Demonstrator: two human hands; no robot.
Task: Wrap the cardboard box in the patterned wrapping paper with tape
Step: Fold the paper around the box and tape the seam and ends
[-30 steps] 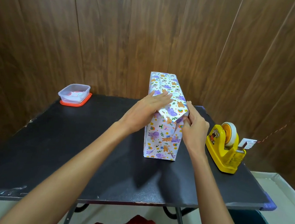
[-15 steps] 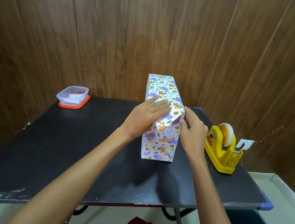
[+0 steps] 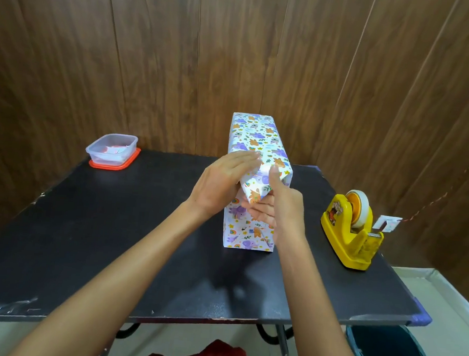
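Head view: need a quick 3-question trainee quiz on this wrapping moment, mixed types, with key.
1. True or false: the yellow tape dispenser stands to the right of the wrapped box.
2. What does the right hand pinch? A) the tape dispenser B) the paper flap at the box's near end C) a pair of scissors
3. Short answer: which hand is nearer the plastic container?
Key: 1 true; 2 B; 3 the left hand.
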